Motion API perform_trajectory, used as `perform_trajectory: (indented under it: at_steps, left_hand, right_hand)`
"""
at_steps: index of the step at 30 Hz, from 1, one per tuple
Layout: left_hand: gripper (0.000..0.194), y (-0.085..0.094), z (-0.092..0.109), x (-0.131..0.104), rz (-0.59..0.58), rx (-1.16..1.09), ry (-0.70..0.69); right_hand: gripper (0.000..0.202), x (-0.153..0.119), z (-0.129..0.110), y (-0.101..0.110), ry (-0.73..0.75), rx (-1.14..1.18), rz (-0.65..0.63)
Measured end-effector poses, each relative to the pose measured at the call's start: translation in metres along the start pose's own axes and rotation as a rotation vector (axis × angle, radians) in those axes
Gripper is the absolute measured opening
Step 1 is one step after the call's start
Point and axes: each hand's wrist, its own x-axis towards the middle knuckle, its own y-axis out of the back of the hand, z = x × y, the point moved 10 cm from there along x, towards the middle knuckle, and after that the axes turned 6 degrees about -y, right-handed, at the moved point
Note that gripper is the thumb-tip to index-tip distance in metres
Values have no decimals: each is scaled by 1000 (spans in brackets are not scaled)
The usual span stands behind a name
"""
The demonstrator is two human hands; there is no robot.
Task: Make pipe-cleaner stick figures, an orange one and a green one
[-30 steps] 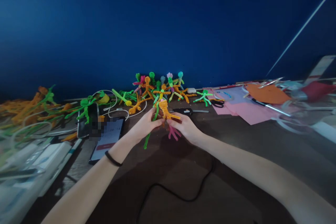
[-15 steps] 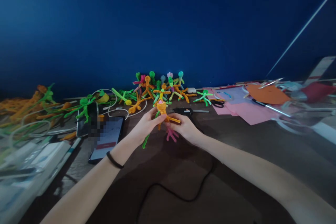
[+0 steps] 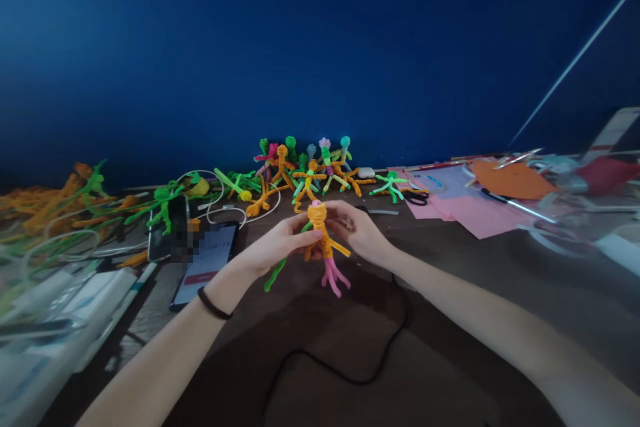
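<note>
Head view: the left hand (image 3: 280, 243) is clamped on a fuzzy pipe-cleaner figure (image 3: 318, 219) with an orange head and body and splayed pink lower strands, its thumb across the front. The right hand (image 3: 364, 235) has curled fingers close against the figure's far side; whether they grip it cannot be told. The figure is held upright between the hands, above the dark surface (image 3: 440, 347). A bent green fuzzy strand (image 3: 274, 276) hangs below the left hand.

Beyond the hands, multicoloured pipe-cleaner figures (image 3: 310, 177) are grouped near the blue wall (image 3: 320, 53). Left of the left hand lies a black-edged smartphone (image 3: 210, 260), screen lit. Nearer than the hands runs a thin black cable (image 3: 345, 380); to their right lie pink paper sheets (image 3: 483, 217).
</note>
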Motion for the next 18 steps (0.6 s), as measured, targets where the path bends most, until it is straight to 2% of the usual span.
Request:
perform_trajectory:
  at_steps: [5,8,18]
  left_hand:
    - [28,17,5,2,74,-7,-29]
    - [23,22,9,1,85,35,-32]
    - [24,49,13,0,235,79,-67]
  right_hand:
    - [7,3,-18,32,103,-254,215]
    - [8,5,-25,49,127,-310,298]
    - [13,13,-9,77,-41,-456,368]
